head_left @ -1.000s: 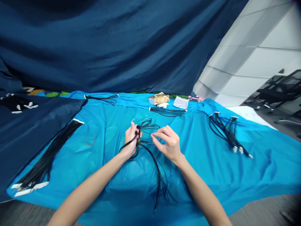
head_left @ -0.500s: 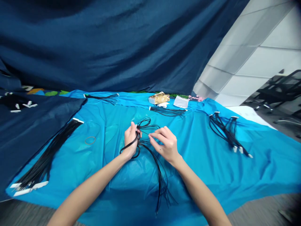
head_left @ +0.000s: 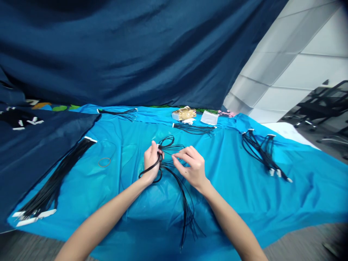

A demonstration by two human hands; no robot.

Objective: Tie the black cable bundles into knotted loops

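In the head view, my left hand [head_left: 151,161] is closed around a bundle of thin black wires [head_left: 185,203], thumb pointing up beside a small white connector [head_left: 159,146]. Thicker black cable loops around that hand's wrist side, and a thin loop stands out above it. The loose wire ends hang down over the cloth between my forearms. My right hand [head_left: 191,165] pinches a single thin wire between thumb and forefinger, just right of the left hand. The fingertips hide the end of that wire.
Black wire bundles with white connectors lie at the left [head_left: 58,177], the back left [head_left: 119,113], the back middle [head_left: 193,128] and the right [head_left: 262,156]. A gold tissue pack [head_left: 185,113], a white box [head_left: 209,117] and a thin orange ring [head_left: 104,158] rest on the blue cloth [head_left: 108,195].
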